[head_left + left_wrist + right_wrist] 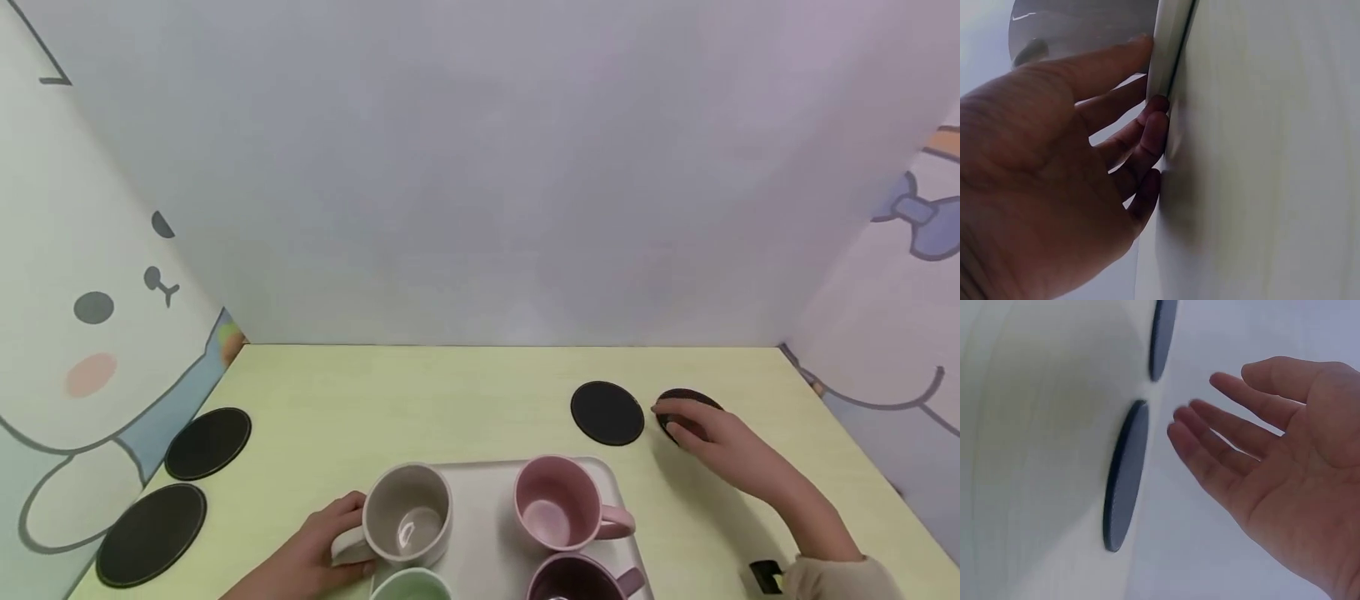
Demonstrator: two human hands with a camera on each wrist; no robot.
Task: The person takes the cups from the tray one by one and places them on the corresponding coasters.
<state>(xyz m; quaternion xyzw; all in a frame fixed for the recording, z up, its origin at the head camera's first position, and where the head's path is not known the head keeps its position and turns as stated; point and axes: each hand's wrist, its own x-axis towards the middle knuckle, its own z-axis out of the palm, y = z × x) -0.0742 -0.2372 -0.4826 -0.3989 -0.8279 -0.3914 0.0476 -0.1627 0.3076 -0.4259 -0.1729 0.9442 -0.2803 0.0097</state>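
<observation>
My left hand (322,546) is at the left edge of a white tray (480,504), beside the handle of a grey mug (408,517). Close up in the left wrist view, thumb and curled fingers (1154,128) hold the tray's rim near the tabletop. A pink mug (558,504), a dark purple mug (573,579) and a light green mug (412,586) also stand on the tray. Over a black round coaster (701,396) hovers my right hand (716,442), fingers loosely extended with nothing in them. The right wrist view shows a gap between its fingertips and that coaster (1127,481).
Another black coaster (607,412) lies just left of the right hand. Two more coasters, one farther back (208,443) and one nearer (152,535), lie along the table's left side. Walls with cartoon prints enclose the pale yellow table (412,400).
</observation>
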